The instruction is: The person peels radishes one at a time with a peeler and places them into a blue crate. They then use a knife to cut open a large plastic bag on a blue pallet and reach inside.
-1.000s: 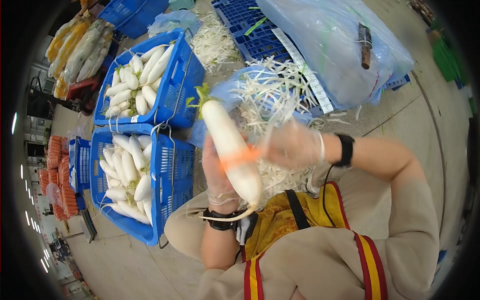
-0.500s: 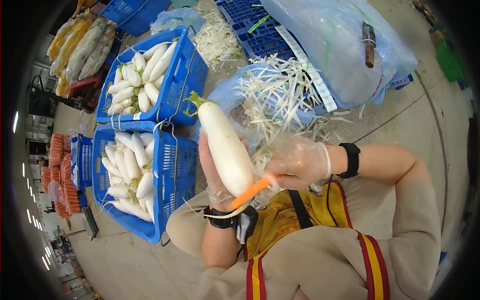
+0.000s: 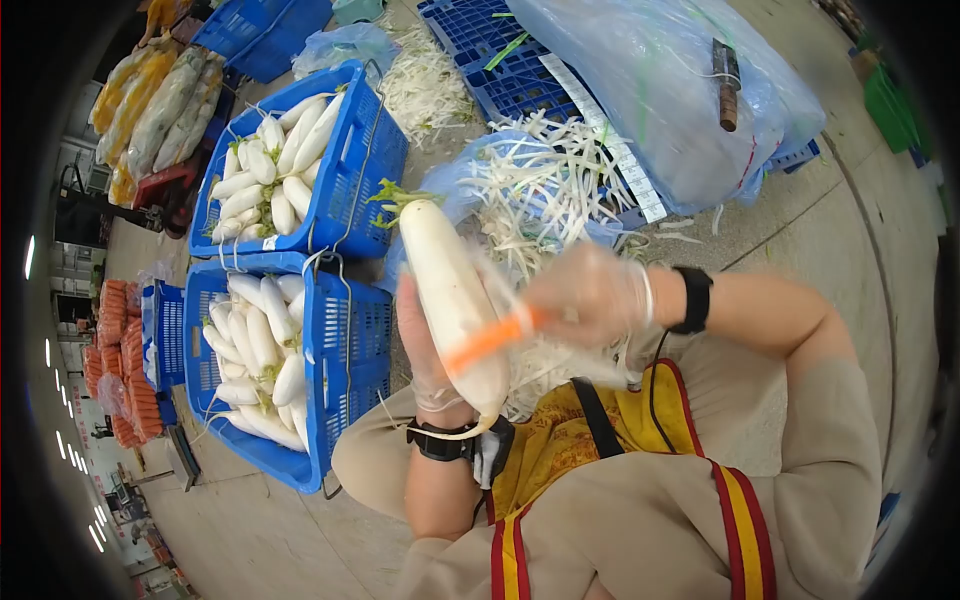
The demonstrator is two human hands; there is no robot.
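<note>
Centre of the frame: a long white radish [image 3: 440, 260] stands nearly upright, tilted a little, with its green leaf stub at the top and its thin root tail at the bottom. The left hand [image 3: 422, 355], in a thin clear glove, is wrapped around the lower half of the radish from behind, with its fingers closed on it. The right hand [image 3: 590, 292], also gloved and blurred, is clenched on an orange peeler [image 3: 487, 342], which lies across the radish's lower middle and touches its skin. A black watch [image 3: 692, 300] sits on the right wrist.

Left of the hands, two blue baskets stand on the floor [image 3: 850, 240], touching end to end. The lower basket [image 3: 352, 345] and the upper basket [image 3: 378, 165] each hold a pile of white radishes [image 3: 255, 335].

Just above the hands, a heap of white peelings [image 3: 555, 185] lies on pale blue plastic. Beyond it, at the upper right of the frame, a large clear plastic bag [image 3: 640, 80] rests on a blue pallet [image 3: 490, 50], and a dark wooden handle [image 3: 727, 85] lies on top of the bag. Orange carrots [image 3: 115, 340] are stacked at the far left edge. A yellow apron [image 3: 555, 440] with red straps shows at the bottom of the frame.
</note>
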